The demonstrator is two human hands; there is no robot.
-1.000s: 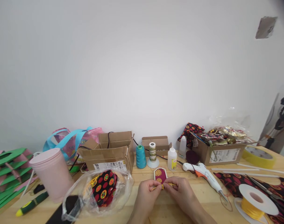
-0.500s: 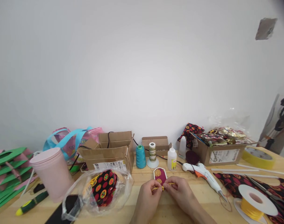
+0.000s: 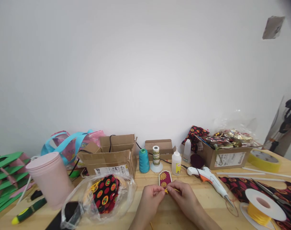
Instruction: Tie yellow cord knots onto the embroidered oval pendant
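Both hands meet low in the middle of the head view, pinching a thin yellow cord. My left hand has its fingertips closed on the cord from the left. From the right, my right hand pinches it between thumb and fingers, and a short bit of cord shows past the fingers. Just beyond the fingertips lies a maroon fabric tag with gold round patterns and a pale edge. Its lower end is hidden by the hands, so whether the cord is joined to it I cannot tell.
Behind stand a teal thread cone, a ribbon stack and a glue bottle. To the right are a glue gun, a yellow cord spool and a filled box. Leftward lie a plastic bag and a pink cup.
My left fingers have shifted and lie more stretched against the right fingertips. A strand of yellow cord now shows below my left hand. The tag sits slightly further right in view.
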